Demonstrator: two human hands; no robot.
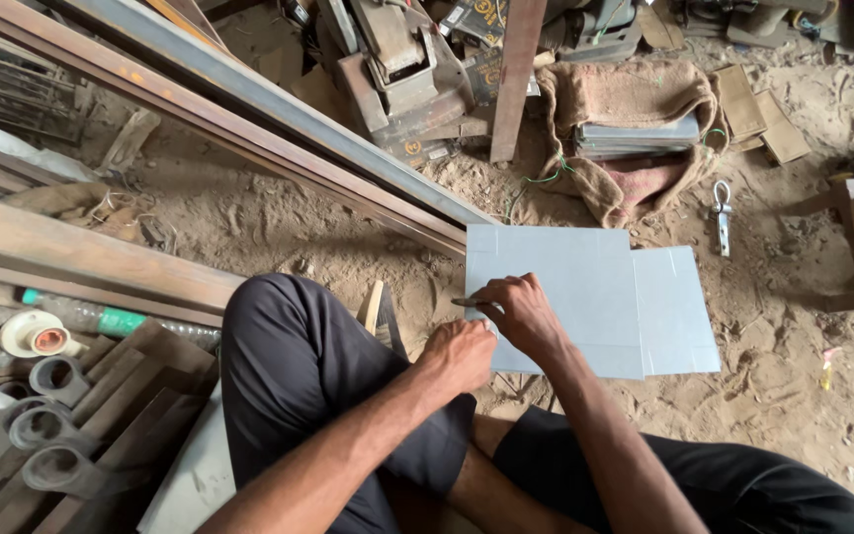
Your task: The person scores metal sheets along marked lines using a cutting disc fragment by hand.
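Seated on sandy floor, knees drawn up in dark trousers. Two grey metal sheets lying flat on the floor directly ahead, upper sheet overlapping the lower one, whose right portion shows at. Right hand resting on the near left edge of the upper sheet, grip closed on a small slim tool, tip pointing left just past the sheet's edge. Left hand just below and beside the right, at the sheet's lower left corner; fingers curled, grip narrow, contents not discernible.

Edges: long steel bars running diagonally, ending right at the sheets' top left corner. Burlap sack holding stacked plates just beyond the far edge. Metal shackle near the top right corner. Open sand to the right and lower right of the sheets. Tape rolls and wooden offcuts well apart on the left.
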